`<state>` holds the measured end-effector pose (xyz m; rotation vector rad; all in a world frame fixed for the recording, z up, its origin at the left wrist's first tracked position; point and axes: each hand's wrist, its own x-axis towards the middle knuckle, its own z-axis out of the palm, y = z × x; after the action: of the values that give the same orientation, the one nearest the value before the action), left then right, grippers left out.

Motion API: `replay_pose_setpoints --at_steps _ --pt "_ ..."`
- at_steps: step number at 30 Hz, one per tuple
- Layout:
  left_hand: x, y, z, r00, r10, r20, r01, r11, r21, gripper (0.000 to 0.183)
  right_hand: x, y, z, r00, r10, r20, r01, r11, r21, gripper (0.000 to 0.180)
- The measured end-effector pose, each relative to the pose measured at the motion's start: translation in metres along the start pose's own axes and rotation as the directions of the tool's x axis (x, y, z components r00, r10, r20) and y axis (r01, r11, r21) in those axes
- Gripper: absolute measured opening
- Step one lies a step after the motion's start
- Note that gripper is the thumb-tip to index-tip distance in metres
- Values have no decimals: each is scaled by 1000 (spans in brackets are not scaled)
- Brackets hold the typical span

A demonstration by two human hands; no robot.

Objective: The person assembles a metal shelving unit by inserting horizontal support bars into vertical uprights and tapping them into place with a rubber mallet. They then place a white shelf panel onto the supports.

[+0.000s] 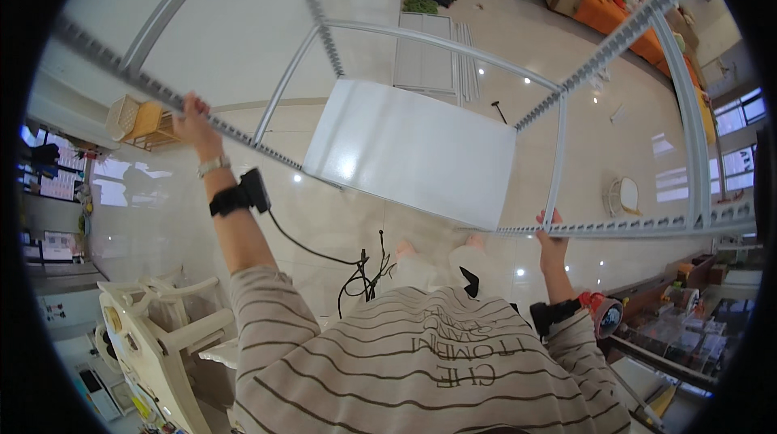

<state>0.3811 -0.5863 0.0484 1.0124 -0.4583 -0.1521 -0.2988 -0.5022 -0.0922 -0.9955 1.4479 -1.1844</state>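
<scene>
A tall grey metal shelving frame with slotted uprights stands before me, joined by crossbars (446, 44). My left hand (199, 124) is closed around the slotted upright (234, 132) on the left, and a watch and a strapped black device sit on that arm. On the right, my right hand (552, 238) grips the other near upright (643, 226) where a crossbar meets it. A white shelf panel (419, 149) lies low within the frame, between its posts.
Flat metal panels (423, 58) and loose metal strips (467, 64) lie on the floor beyond the frame, with a hammer (499, 111) nearby. Black cables (363, 276) hang near my feet. A wooden chair (145, 121) stands left, a small stool (624, 196) right, and cream furniture (152, 337) lower left.
</scene>
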Motion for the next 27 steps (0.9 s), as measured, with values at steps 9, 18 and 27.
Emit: replay_pose_setpoints --at_steps 9,18,27 --pt "-109 83 -59 957 169 -235 -133 978 163 19 111 -28 -16 981 -3 193 10 999 -34 67" --pt "-236 126 -42 897 261 -357 -153 940 305 21 244 -58 -18 919 -26 393 26 1000 4 65" --pt "-274 129 -26 868 358 -344 -113 817 566 18 292 -40 -7 904 -69 421 113 990 -81 59"
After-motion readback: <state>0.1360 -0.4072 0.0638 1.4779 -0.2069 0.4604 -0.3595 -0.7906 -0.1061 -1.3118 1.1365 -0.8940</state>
